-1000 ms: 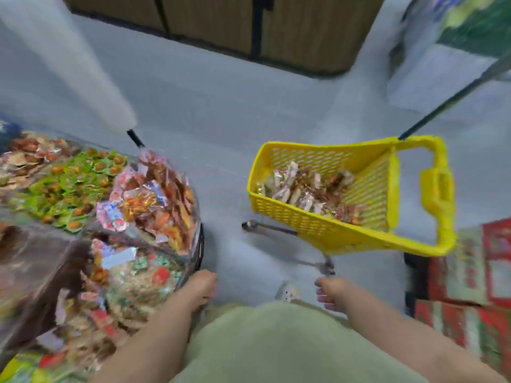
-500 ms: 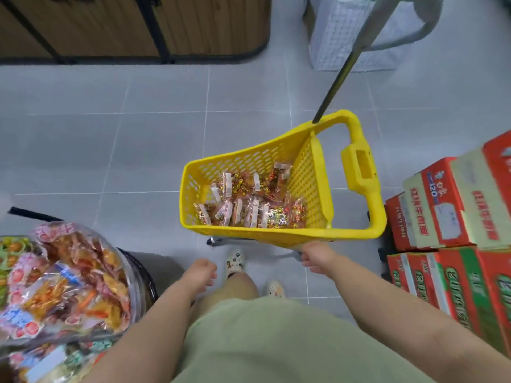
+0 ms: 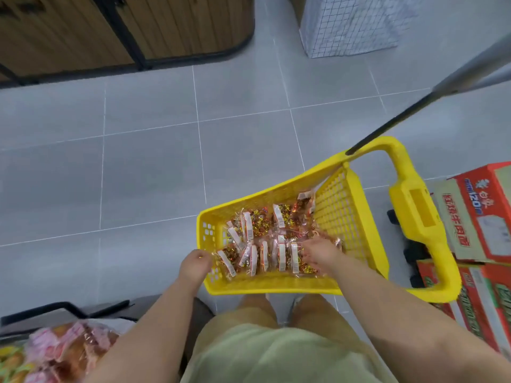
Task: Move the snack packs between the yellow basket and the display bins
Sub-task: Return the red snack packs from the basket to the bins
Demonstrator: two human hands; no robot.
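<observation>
The yellow basket (image 3: 276, 286) stands on the grey floor right in front of me, with several clear snack packs (image 3: 265, 244) with white labels lying in it. My left hand (image 3: 195, 265) is over the basket's near left corner, its curled fingers pinching the wrapper edge of a snack pack (image 3: 225, 258). Inside the basket on the right, my right hand (image 3: 322, 254) has its fingers bent down around the packs there. A display bin (image 3: 55, 352) of pink and orange packs shows at the bottom left, beside my left arm.
The basket's yellow handle (image 3: 417, 214) and a dark pull rod (image 3: 387, 125) rise to the right. Red and green cartons (image 3: 481, 217) are stacked close on the right. A wooden counter (image 3: 110, 31) and a white wire-grid bin (image 3: 351, 23) stand across the tiled floor.
My view turned from the display bins to the basket. Both hands moved forward from beside my legs into the basket and onto the snack packs.
</observation>
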